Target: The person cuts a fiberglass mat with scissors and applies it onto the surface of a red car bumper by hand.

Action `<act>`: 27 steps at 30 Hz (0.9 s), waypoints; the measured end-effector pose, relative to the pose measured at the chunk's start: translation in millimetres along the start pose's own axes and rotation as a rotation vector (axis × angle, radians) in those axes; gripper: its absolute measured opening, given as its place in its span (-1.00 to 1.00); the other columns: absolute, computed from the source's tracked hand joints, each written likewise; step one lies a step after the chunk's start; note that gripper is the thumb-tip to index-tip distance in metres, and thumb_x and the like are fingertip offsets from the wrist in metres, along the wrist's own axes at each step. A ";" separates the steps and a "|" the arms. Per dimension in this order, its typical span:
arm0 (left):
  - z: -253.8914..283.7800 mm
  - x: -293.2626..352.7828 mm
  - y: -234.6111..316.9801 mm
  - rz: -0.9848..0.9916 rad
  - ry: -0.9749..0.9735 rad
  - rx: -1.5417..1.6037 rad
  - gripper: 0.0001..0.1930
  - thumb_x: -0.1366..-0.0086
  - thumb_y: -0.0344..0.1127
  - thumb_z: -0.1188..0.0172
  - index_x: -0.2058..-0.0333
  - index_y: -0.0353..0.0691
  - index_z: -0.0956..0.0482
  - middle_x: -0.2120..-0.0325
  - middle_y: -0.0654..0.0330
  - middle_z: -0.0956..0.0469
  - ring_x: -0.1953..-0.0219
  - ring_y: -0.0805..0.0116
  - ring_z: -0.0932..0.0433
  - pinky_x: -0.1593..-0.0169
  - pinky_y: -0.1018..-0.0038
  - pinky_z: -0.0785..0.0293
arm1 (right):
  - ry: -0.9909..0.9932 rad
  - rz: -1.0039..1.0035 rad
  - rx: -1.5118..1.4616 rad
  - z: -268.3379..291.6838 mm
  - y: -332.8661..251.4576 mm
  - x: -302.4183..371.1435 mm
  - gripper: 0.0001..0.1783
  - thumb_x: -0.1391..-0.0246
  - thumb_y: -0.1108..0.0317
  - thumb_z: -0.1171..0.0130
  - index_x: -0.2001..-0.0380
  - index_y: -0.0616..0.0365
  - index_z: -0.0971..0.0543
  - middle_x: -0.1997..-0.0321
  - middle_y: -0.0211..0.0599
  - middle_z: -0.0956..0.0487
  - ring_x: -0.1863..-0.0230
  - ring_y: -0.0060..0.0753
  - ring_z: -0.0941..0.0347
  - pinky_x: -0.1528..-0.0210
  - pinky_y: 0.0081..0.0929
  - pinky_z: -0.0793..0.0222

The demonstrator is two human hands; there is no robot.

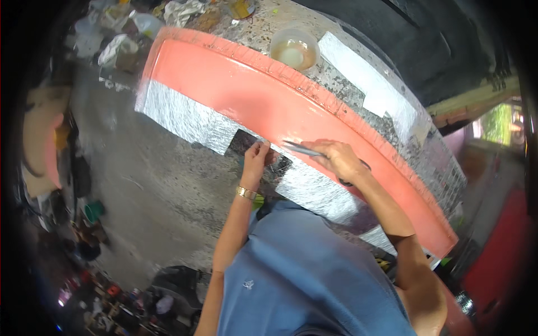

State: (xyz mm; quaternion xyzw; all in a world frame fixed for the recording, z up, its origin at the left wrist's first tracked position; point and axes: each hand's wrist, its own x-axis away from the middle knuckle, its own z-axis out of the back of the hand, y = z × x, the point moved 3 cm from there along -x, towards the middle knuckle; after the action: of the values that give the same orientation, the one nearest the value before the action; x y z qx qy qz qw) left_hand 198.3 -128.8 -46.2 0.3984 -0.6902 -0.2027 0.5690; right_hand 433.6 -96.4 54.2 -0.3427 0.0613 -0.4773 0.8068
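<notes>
A pair of scissors (305,150) is in my right hand (343,161), grey blades pointing left over a long, curved, salmon-pink panel (224,84). The dark handle loops show under my fingers and beside the wrist. My left hand (259,153) is closed, thumb and finger pinched at the near edge of the panel, over a dark glossy patch (240,142). Whatever is between those fingertips is too small to make out. Along the panel's near side runs a silvery-white fibrous strip (188,115), with a second stretch (316,187) right of the dark patch.
A translucent plastic tub (294,49) with some liquid stands beyond the panel on a stained work surface (347,87), near a whitish sheet (356,64). Crumpled plastic and rags (117,50) lie far left. A green container (94,211) and scattered clutter (117,305) are on the floor.
</notes>
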 end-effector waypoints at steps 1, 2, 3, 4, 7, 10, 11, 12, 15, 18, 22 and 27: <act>0.8 1.2 -0.4 0.012 0.011 0.021 -0.70 -0.39 -0.12 -0.14 0.25 -0.30 -0.50 0.41 0.11 -0.63 0.39 0.42 -0.63 0.23 0.50 -0.60 | 0.007 -0.037 -0.028 5.6 -1.8 -1.8 -0.53 -0.08 0.32 -0.21 -0.11 -0.11 -0.55 0.04 -0.22 -0.62 0.10 -0.10 -0.56 0.06 -0.21 -0.49; 2.0 3.0 -0.2 0.016 -0.005 0.015 -0.70 -0.39 -0.11 -0.14 0.25 -0.30 -0.50 0.41 0.11 -0.63 0.38 0.41 -0.64 0.22 0.50 -0.59 | 0.012 -0.073 -0.056 11.5 -3.2 -2.7 -0.53 -0.08 0.32 -0.20 -0.11 -0.11 -0.55 0.03 -0.22 -0.62 0.08 -0.10 -0.56 0.04 -0.21 -0.48; 3.5 4.2 0.0 0.019 -0.021 0.008 -0.69 -0.39 -0.11 -0.14 0.25 -0.29 -0.50 0.40 0.11 -0.63 0.37 0.41 -0.64 0.22 0.49 -0.59 | 0.020 -0.136 -0.096 16.7 -2.4 -2.1 -0.55 -0.10 0.34 -0.20 -0.11 -0.06 -0.55 0.05 -0.22 -0.63 0.07 -0.12 -0.56 0.01 -0.23 -0.47; 6.3 5.8 -1.6 0.019 -0.031 0.006 -0.69 -0.40 -0.10 -0.14 0.24 -0.29 -0.50 0.40 0.11 -0.63 0.36 0.40 -0.64 0.21 0.49 -0.59 | 0.042 -0.176 -0.195 21.2 -2.0 -1.5 -0.54 -0.11 0.34 -0.19 -0.12 -0.04 -0.54 0.05 -0.22 -0.63 0.06 -0.13 -0.56 0.01 -0.24 -0.47; 6.2 18.7 6.2 -0.019 0.055 -0.035 -0.69 -0.42 -0.11 -0.11 0.23 -0.31 -0.50 0.37 0.10 -0.64 0.33 0.38 -0.64 0.22 0.49 -0.56 | 0.121 -0.264 -0.429 28.7 4.7 6.8 -0.52 -0.15 0.35 -0.18 -0.17 0.03 -0.50 0.14 -0.18 -0.65 0.22 -0.24 -0.58 0.15 -0.31 -0.47; 36.1 32.9 7.4 -0.285 0.173 -0.454 -0.73 -0.43 -0.21 -0.07 0.15 -0.35 -0.53 0.29 0.09 -0.65 0.29 0.29 -0.65 0.21 0.41 -0.57 | 0.103 -0.388 -0.695 24.8 11.9 17.6 -0.52 -0.16 0.37 -0.17 -0.18 0.06 -0.49 0.21 -0.20 -0.65 0.39 -0.41 -0.49 0.26 -0.39 -0.43; 34.1 42.4 15.6 -0.416 0.193 -0.640 -0.74 -0.42 -0.24 -0.07 0.14 -0.35 -0.54 0.28 0.09 -0.65 0.27 0.25 -0.65 0.20 0.38 -0.56 | 0.147 -0.377 -0.717 23.3 12.5 20.6 -0.49 -0.17 0.38 -0.16 -0.21 0.09 -0.45 0.30 -0.23 -0.61 0.48 -0.54 -0.37 0.32 -0.44 -0.39; 26.4 50.9 28.1 -0.549 0.209 -0.822 -0.75 -0.42 -0.27 -0.07 0.13 -0.36 -0.54 0.27 0.09 -0.65 0.24 0.21 -0.66 0.19 0.35 -0.56 | 0.148 -0.406 -0.736 24.0 10.4 23.3 -0.48 -0.17 0.38 -0.16 -0.22 0.09 -0.44 0.32 -0.24 -0.61 0.48 -0.54 -0.37 0.33 -0.44 -0.39; -5.1 62.5 53.7 -0.824 0.151 -1.244 -0.61 -0.40 -0.23 -0.04 -0.14 -0.25 -0.44 -0.15 -0.01 -0.41 -0.24 -0.03 -0.32 -0.21 0.12 -0.25 | 0.116 -0.457 -0.776 22.2 2.8 26.8 -0.45 -0.16 0.38 -0.17 -0.25 0.11 -0.41 0.33 -0.23 -0.60 0.47 -0.56 -0.39 0.33 -0.44 -0.40; -11.8 48.5 52.5 -0.841 0.201 -1.495 -0.48 -0.41 -0.08 0.00 -0.27 -0.17 -0.32 -0.35 -0.02 -0.14 -0.41 -0.07 -0.01 -0.37 0.02 0.07 | 0.051 -0.469 -0.807 19.0 0.0 29.0 -0.43 -0.16 0.37 -0.18 -0.26 0.11 -0.39 0.27 -0.17 -0.60 0.42 -0.56 -0.43 0.32 -0.43 -0.41; -3.6 32.0 49.4 -0.774 0.211 -1.706 -0.37 -0.41 0.09 0.07 -0.31 -0.15 -0.25 -0.41 -0.02 0.02 -0.45 -0.11 0.14 -0.40 -0.06 0.22 | 0.086 -0.460 -0.730 26.0 -6.5 33.2 -0.43 -0.15 0.36 -0.17 -0.25 0.06 -0.41 0.15 -0.16 -0.62 0.26 -0.39 -0.54 0.21 -0.35 -0.44; 0.4 41.5 57.2 -0.899 0.307 -1.417 -0.52 -0.39 -0.09 -0.07 -0.18 -0.20 -0.40 -0.23 -0.04 -0.28 -0.29 -0.05 -0.19 -0.30 0.04 -0.04 | 0.295 -0.074 -0.158 4.9 -3.5 11.3 -0.49 -0.08 0.41 -0.16 -0.16 -0.01 -0.50 0.08 -0.19 -0.63 0.08 -0.13 -0.57 0.06 -0.23 -0.47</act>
State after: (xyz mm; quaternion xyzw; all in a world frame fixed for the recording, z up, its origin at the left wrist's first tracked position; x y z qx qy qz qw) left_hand 178.2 -126.9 21.5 0.2074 -0.0918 -0.7372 0.6365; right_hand 439.2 -104.2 62.6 -0.3332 0.2038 -0.5454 0.7416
